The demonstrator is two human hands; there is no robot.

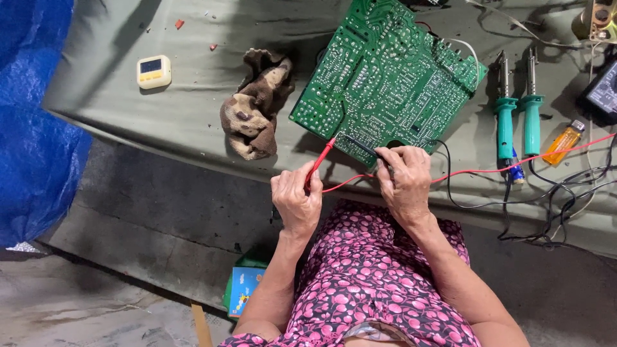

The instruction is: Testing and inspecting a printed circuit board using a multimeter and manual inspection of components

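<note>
Fingers (302, 183) of the left hand (297, 200) pinch the red probe (321, 160) like a pen, a grip that lets its tip be steered; its long axis runs from the hand up and to the right, tip touching the near edge of the green circuit board (385, 77). Left of the board on the bench (128, 109) lie a small yellow-and-white timer (154, 71) and a crumpled brown rag (256, 106), both well apart from the hands. The board lies solder side up, tilted, overhanging the bench's near edge toward the person, probably so its joints can be reached. The right hand (406, 186) clenches the black probe (361, 146), which points up and to the left onto the same edge. Two teal-handled soldering irons (518, 122) lie side by side further right, tips pointing to the far edge, beside an orange lighter (563, 142).
</note>
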